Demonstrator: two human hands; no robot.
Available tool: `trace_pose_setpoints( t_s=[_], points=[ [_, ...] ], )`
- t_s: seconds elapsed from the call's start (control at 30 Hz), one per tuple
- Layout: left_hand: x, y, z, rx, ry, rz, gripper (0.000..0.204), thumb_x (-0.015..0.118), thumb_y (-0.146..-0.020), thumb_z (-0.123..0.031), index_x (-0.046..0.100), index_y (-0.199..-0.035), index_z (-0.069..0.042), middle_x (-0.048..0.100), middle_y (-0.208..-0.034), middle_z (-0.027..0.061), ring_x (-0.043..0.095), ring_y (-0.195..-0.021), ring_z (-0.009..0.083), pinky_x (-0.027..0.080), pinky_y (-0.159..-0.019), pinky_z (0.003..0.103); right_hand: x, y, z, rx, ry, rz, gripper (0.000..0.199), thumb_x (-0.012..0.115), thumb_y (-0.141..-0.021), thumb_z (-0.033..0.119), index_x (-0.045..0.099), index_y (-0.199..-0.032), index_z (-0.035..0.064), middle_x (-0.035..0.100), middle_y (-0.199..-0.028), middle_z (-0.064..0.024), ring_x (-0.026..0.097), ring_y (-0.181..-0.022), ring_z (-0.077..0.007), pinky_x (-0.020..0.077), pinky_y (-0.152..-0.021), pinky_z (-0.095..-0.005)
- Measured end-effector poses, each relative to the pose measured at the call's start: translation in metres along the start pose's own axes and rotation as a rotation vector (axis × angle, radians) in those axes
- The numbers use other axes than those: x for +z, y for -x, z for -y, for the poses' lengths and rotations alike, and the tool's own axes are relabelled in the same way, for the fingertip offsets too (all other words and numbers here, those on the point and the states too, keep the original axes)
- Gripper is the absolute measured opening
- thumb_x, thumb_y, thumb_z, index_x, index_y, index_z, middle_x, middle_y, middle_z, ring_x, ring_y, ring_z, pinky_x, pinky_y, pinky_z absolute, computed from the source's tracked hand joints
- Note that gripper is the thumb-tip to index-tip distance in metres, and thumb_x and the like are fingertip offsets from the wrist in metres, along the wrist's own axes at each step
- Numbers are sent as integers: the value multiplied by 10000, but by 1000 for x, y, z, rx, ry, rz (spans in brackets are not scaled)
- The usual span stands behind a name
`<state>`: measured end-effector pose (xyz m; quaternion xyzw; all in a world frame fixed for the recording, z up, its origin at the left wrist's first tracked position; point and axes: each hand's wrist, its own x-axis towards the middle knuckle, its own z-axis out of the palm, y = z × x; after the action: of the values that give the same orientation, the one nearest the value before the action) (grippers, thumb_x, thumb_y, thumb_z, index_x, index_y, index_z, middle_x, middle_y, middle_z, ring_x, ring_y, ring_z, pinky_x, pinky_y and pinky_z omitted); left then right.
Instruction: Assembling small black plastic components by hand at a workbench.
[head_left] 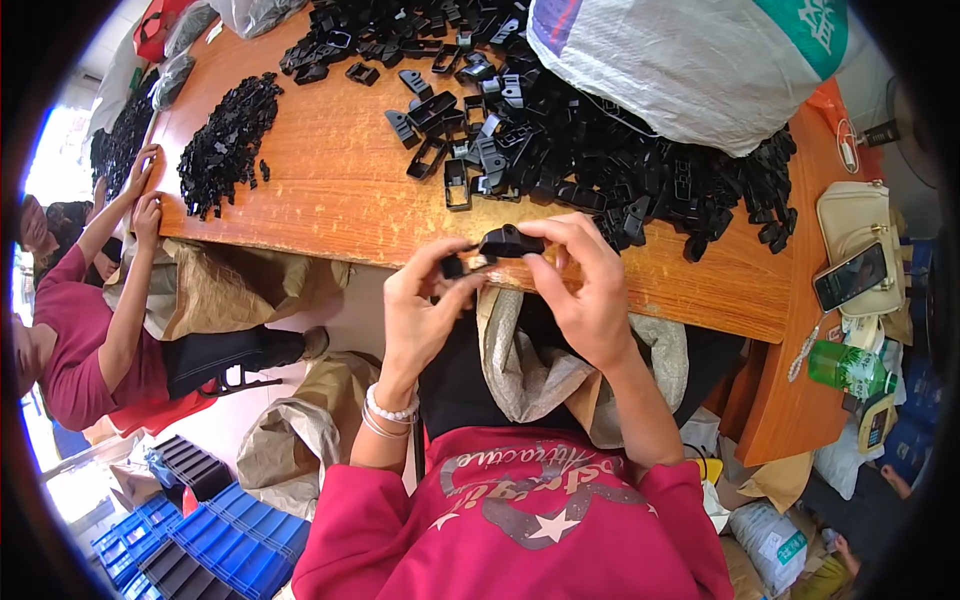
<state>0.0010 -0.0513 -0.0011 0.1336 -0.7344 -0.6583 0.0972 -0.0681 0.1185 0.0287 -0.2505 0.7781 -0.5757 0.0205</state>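
Note:
Just over the table's front edge, both my hands are raised close together. My right hand [583, 290] pinches a black plastic part [510, 241] between thumb and fingers. My left hand [425, 310] has its fingertips closed on a smaller black piece [453, 266], which touches or nearly touches the first; its shape is blurred. Beyond my hands lies a large heap of black plastic parts [540, 150], several of them rectangular frames. Below my hands, an open woven sack [505, 365] rests at my lap, its inside mostly hidden.
A big white woven sack [680, 70] stands on the heap at the back right. Small black pieces [230, 145] form a pile at the left, near a co-worker [95, 330]. A phone [850, 277] lies on a cream handbag [865, 225] at the right; blue crates [240, 535] stand lower left.

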Motion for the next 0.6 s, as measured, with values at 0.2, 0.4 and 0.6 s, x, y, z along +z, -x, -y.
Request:
trace_pose_setpoints(
  t_s=[0.2,0.4,0.6],
  points=[
    [2,3,-20,-76,228,239,330,661,-826,88,573,-1144,75,671,-822,89,644,-685,102,525,-601,213,-2,13,-3,37,-208,79,199,661,-878,147,656,-1027,14,577,-899,-66,561,-793,-155,443,-671,-255],
    [7,7,-21,-150,321,334,347,649,-851,50,555,-1183,92,693,-804,128,699,-689,181,555,-599,241,3,26,-9,1,-201,-37,239,627,-912,201,647,-1021,-11,576,-1020,-83,521,-820,-135,423,-706,-237],
    [10,4,-24,-151,279,375,324,637,-874,20,559,-1181,87,692,-817,119,699,-715,160,541,-626,221,5,32,-8,7,-268,-97,196,618,-915,159,650,-1041,13,588,-1127,-105,600,-946,-193,478,-763,-268]
  ],
)
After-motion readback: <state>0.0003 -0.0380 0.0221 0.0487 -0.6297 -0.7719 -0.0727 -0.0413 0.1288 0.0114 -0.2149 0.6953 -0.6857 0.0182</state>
